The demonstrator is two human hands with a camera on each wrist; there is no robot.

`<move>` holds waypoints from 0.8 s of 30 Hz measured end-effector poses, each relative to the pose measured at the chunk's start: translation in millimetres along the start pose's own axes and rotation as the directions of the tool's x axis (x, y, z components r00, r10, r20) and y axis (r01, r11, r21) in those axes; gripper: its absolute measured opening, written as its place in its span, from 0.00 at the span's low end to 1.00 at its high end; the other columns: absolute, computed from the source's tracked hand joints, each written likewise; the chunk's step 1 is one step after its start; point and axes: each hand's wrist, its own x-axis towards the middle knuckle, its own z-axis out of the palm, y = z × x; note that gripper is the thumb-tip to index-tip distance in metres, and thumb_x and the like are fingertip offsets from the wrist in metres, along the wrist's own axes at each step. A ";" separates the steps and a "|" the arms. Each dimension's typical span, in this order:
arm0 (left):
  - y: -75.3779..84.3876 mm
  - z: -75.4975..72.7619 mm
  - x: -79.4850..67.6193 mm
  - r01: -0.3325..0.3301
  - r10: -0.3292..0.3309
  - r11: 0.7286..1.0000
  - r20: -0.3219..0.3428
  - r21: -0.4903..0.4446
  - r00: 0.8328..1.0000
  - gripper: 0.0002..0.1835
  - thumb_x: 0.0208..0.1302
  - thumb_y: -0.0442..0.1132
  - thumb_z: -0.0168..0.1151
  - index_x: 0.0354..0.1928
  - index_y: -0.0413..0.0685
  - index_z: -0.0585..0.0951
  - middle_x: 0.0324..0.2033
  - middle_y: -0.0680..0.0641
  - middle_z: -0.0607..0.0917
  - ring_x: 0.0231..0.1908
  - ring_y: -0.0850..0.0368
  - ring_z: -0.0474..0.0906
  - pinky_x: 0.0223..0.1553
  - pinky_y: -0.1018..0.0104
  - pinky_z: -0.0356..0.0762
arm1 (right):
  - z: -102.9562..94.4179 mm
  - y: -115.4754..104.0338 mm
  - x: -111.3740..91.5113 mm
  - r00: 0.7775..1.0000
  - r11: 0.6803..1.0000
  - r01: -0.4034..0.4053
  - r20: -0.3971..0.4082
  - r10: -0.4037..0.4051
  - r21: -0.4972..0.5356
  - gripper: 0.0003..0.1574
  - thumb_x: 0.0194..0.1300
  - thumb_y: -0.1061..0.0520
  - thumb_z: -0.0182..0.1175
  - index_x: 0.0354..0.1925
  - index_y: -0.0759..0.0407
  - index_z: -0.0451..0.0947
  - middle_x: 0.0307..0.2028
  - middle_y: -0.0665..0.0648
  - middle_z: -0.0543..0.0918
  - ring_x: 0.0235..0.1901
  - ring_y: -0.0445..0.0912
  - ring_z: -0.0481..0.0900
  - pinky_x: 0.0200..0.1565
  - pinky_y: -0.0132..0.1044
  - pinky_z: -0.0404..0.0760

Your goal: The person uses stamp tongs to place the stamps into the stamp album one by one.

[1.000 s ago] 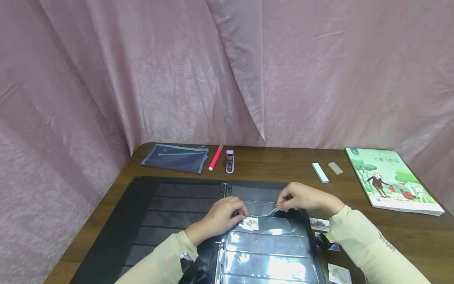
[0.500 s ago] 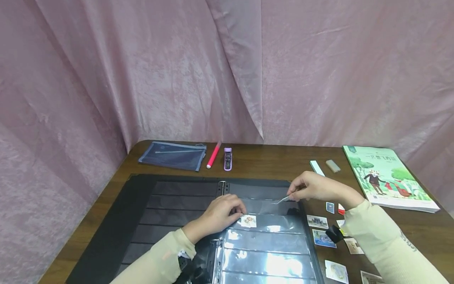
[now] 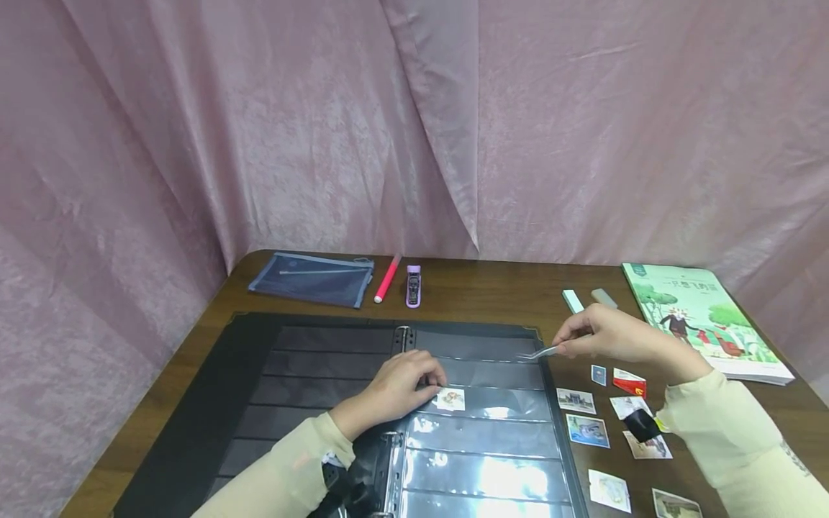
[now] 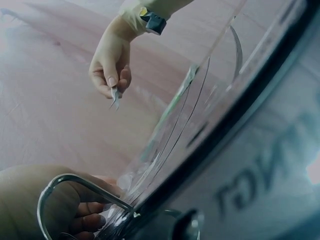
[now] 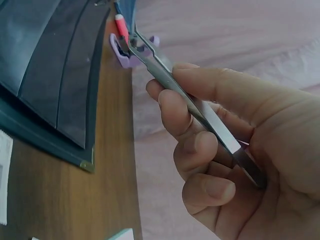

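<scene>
My left hand [image 3: 398, 388] rests on the right page of a black stamp album [image 3: 382, 321], its curled fingers and thumb pinching the left corner of a small white stamp [image 3: 451, 400]. The stamp lies along a clear pocket strip. In the left wrist view the left hand [image 4: 75, 205] is partly hidden behind a metal ring [image 4: 75, 177]. My right hand [image 3: 609, 334] grips silver tweezers [image 5: 192, 107] between thumb and fingers, over the album's right edge. The tweezer tips stand slightly apart with nothing visible between them.
Several loose stamps lie right of the album, among them a red one [image 3: 630, 383] and a blue one [image 3: 588, 430]. Behind it are a mesh pouch [image 3: 314, 280], a pink marker [image 3: 387, 279], a purple-edged object [image 3: 413, 286], an eraser [image 3: 604, 298] and a green book [image 3: 699, 316].
My right hand has moved right with the tweezers, away from the stamp and toward the album's edge. The left hand has stayed at the stamp. More loose stamps now show.
</scene>
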 end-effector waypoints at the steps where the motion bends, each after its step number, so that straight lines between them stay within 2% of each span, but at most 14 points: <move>1: -0.1 0.0 0.2 -0.002 0.002 1.000 -0.001 0.000 1.000 0.07 0.51 0.40 0.64 0.31 0.62 0.78 0.28 0.62 0.77 0.33 0.70 0.70 0.38 0.73 0.69 | -0.5 2.1 -2.3 1.000 1.000 0.009 -0.008 -0.009 -0.010 0.10 0.56 0.52 0.61 0.33 0.56 0.80 0.22 0.50 0.78 0.20 0.34 0.66 0.22 0.29 0.69; 11: -0.8 0.8 0.9 -0.015 0.015 1.000 -0.007 -0.010 1.000 0.05 0.51 0.44 0.64 0.31 0.63 0.78 0.27 0.62 0.77 0.32 0.70 0.70 0.38 0.73 0.69 | -7.3 19.7 -27.0 0.994 0.997 0.077 -0.076 -0.077 0.001 0.10 0.59 0.54 0.58 0.37 0.59 0.79 0.25 0.46 0.80 0.22 0.33 0.71 0.23 0.31 0.73; 18: -1.5 1.7 1.0 -0.012 0.012 1.000 -0.008 -0.011 1.000 0.05 0.52 0.46 0.64 0.31 0.63 0.77 0.27 0.63 0.76 0.32 0.71 0.69 0.38 0.72 0.69 | -10.4 31.1 -46.7 0.990 0.999 0.024 -0.135 -0.028 -0.031 0.09 0.60 0.54 0.57 0.37 0.56 0.79 0.27 0.42 0.81 0.25 0.32 0.72 0.26 0.30 0.72; 24: -0.7 1.2 0.0 -0.004 0.004 1.000 -0.002 -0.012 1.000 0.05 0.52 0.46 0.64 0.31 0.62 0.77 0.27 0.62 0.76 0.32 0.70 0.69 0.38 0.72 0.68 | -7.5 43.6 -60.1 0.981 0.999 0.015 -0.195 -0.020 -0.029 0.07 0.59 0.55 0.58 0.36 0.55 0.80 0.23 0.44 0.79 0.23 0.32 0.70 0.23 0.30 0.70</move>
